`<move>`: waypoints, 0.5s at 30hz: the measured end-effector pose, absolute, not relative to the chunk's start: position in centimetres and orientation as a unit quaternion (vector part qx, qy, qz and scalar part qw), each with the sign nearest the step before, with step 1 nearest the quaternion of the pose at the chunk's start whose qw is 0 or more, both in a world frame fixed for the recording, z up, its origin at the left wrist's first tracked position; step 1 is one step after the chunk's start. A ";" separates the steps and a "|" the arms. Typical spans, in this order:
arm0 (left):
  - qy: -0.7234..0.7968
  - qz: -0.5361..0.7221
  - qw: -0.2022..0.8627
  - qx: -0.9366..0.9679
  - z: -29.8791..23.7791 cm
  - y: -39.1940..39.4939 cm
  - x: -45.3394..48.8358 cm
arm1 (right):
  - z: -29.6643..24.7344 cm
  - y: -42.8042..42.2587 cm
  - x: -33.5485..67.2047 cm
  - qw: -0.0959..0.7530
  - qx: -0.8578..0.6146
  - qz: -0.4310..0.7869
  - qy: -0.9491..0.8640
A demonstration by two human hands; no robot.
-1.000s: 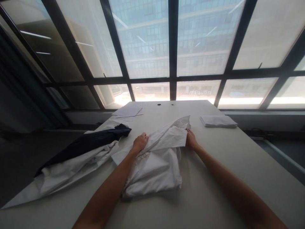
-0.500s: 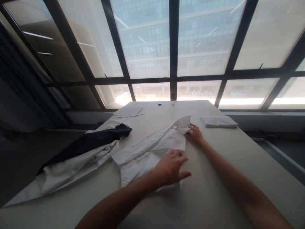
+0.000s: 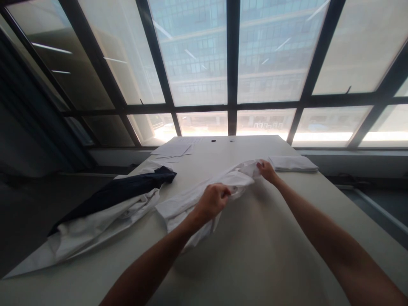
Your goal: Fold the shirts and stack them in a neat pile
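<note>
A loosely gathered white garment (image 3: 188,197) lies across the middle of the white table, its right part lifted off the top. My left hand (image 3: 213,199) is closed on its near edge, fingers curled into the cloth. Farther back and to the right, my right hand (image 3: 267,171) pinches the garment's far corner. Cloth stretches between the two hands. Whether it is a shirt or some other piece cannot be made out. Its left end rests on the table, partly behind my left forearm.
To the left lie a dark navy garment (image 3: 127,187) and rumpled white cloth (image 3: 102,229), reaching the table's left edge. Paper sheets (image 3: 172,149) sit at the back left. A folded white cloth (image 3: 296,163) lies at the back right, beside my right hand. Windows stand behind the table (image 3: 270,255).
My left hand has gone from spread fingers to a grip on the garment and moved slightly back and left. My right hand has shifted slightly right and back, lifting the cloth's right part.
</note>
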State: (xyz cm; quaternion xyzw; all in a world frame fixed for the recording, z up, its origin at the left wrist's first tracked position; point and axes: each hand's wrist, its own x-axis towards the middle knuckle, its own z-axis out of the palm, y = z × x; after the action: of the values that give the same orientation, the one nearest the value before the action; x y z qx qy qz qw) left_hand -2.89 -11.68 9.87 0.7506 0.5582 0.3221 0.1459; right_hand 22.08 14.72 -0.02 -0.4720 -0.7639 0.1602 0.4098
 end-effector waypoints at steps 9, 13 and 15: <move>0.485 0.197 0.355 0.774 14.3 -12.2 -7.2 | 5.4 17.3 25.9 0.197 -0.520 0.206 -0.805; 0.400 0.058 0.415 0.815 12.8 -12.7 -6.0 | 4.4 16.3 27.6 0.154 -0.526 0.190 -0.815; 0.376 0.048 0.413 0.828 12.1 -12.5 -5.3 | 3.6 15.6 28.6 0.155 -0.536 0.172 -0.812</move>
State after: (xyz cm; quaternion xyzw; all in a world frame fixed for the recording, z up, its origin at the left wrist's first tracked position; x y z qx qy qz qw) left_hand -5.34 -12.47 12.07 0.8283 0.3755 0.0482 0.4130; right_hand 28.56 15.61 3.57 -0.5363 -0.8116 0.1717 0.1555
